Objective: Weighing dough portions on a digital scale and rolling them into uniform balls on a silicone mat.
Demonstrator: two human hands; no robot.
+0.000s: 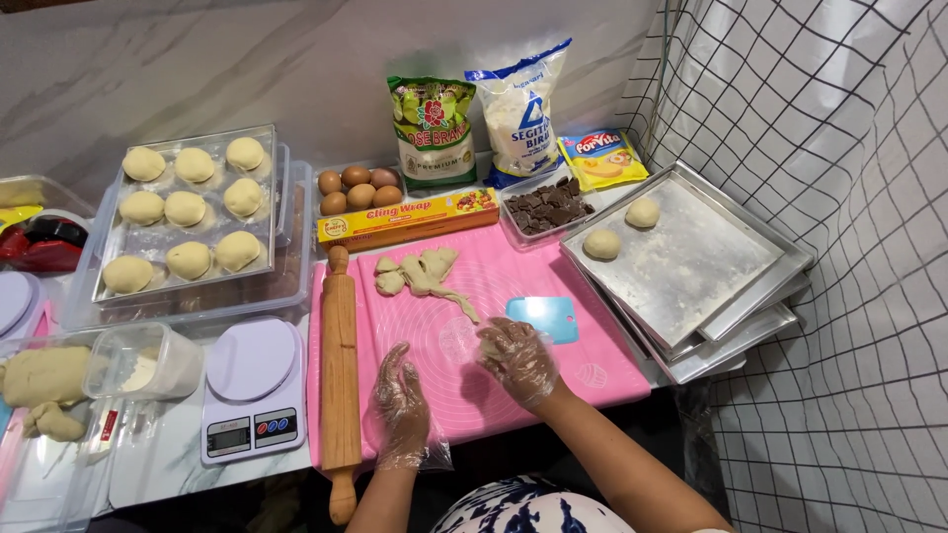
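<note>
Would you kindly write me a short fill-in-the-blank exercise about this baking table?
1. The wooden rolling pin lies along the ___ edge of the pink mat.
2. The top metal tray holds ___ dough balls.
3. The right hand holds a small piece of ___.
4. The white scale has ___ on its platform.

Missing words: left; two; dough; nothing

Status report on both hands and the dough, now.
Left hand gloved, open, flat on pink mat. Right hand gloved, closed on dough piece. Blue scraper just beyond the right hand.
</note>
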